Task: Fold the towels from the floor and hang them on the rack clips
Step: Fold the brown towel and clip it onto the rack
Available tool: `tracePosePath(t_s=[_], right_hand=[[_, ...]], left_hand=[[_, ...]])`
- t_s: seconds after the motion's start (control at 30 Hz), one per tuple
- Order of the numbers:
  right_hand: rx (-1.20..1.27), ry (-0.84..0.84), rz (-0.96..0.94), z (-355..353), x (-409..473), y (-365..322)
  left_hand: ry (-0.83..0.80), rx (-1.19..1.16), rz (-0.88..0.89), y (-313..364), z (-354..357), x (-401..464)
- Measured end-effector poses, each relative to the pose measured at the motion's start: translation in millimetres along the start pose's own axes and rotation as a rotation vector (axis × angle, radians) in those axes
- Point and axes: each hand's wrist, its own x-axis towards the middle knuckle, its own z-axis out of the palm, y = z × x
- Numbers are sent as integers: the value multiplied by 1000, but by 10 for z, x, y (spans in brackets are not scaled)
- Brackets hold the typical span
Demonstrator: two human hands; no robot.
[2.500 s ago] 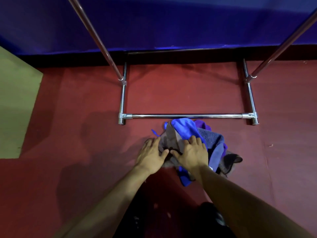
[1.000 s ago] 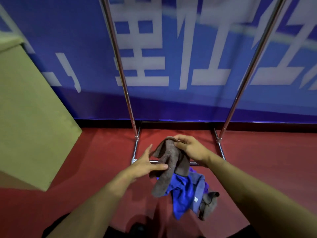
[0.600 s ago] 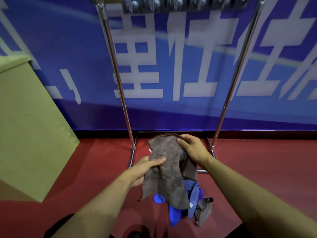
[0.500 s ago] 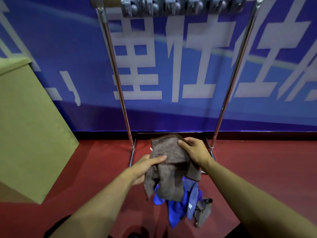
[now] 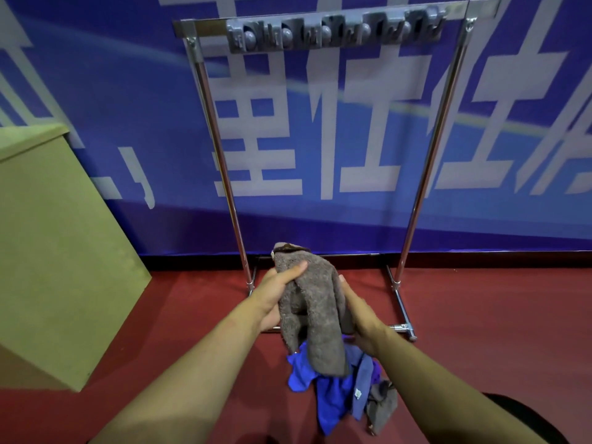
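Note:
A brown-grey towel [image 5: 315,312] hangs bunched in front of me, above the floor. My left hand [image 5: 275,293] grips its upper left part, thumb across the cloth near the top corner. My right hand [image 5: 358,318] is against the towel's right side with its fingers hidden behind the cloth. Below lies a pile of towels [image 5: 339,389] on the red floor: blue, purple and grey ones. The chrome rack [image 5: 221,155] stands behind, and a grey strip of clips [image 5: 333,32] runs along its top bar with nothing hanging from it.
A tan box [image 5: 54,251] stands at the left, close to the rack's left post. A blue banner with white characters [image 5: 320,139] covers the wall behind. The rack's base bars [image 5: 402,310] lie on the red floor [image 5: 496,331] beside the pile.
The brown-grey towel was lifted off the floor pile. My left hand took hold near its top, and my right hand slid from the top corner down the right side. The view tilted up to show the clips.

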Motion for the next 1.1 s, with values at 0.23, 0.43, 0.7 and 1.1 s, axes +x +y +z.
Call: tracePosePath(t_s=[0.23, 0.43, 0.7, 1.1], right_hand=[[135, -177, 255, 91, -104, 59], [323, -71, 2, 187, -17, -71], [422, -176, 53, 244, -13, 13], [426, 18, -267, 108, 1, -183]], left_hand=[[-44, -67, 40, 174, 59, 41], [-25, -61, 21, 194, -26, 59], [-81, -119, -97, 191, -39, 77], [85, -46, -46, 225, -303, 154]])
